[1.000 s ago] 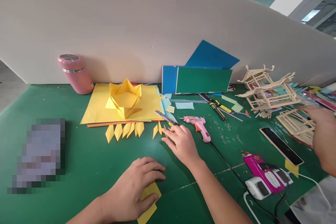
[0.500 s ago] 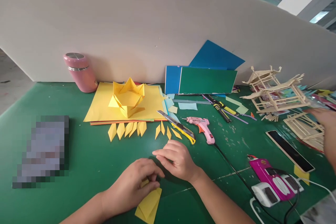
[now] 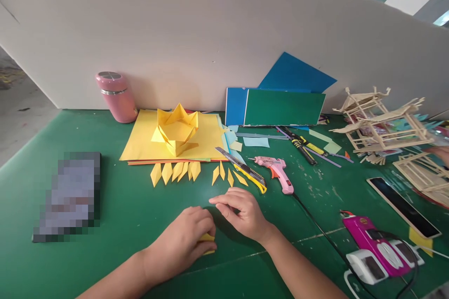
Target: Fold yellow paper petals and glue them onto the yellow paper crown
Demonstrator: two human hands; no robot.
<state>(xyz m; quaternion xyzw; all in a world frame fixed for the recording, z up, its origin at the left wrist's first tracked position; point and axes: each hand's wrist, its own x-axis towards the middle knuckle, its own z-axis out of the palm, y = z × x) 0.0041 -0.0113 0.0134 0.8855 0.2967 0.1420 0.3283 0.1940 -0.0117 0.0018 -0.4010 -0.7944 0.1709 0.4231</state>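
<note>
My left hand (image 3: 185,239) is closed around a piece of yellow paper (image 3: 206,238); only a folded edge shows between thumb and fingers. Just right of it, my right hand (image 3: 243,212) hovers near the table with fingers stretched out and nothing in them. Beyond both hands lie several small folded yellow paper diamonds (image 3: 177,171), and narrower paper slivers (image 3: 222,170) to their right. A yellow folded-paper ring with pointed tips (image 3: 177,131) stands on a stack of yellow paper (image 3: 138,142).
A utility knife (image 3: 243,170) and pink glue gun (image 3: 277,172) lie beyond my right hand, the gun's cable trailing to a magenta power strip (image 3: 377,245). Stick models (image 3: 386,124) and a co-worker's hand (image 3: 440,154) are at right. A pink flask (image 3: 117,98) stands at back left.
The yellow paper, earlier sticking out below my left hand, is now mostly hidden inside its grip. My right hand keeps its pose. The view has shifted slightly; the co-worker's hand shows less.
</note>
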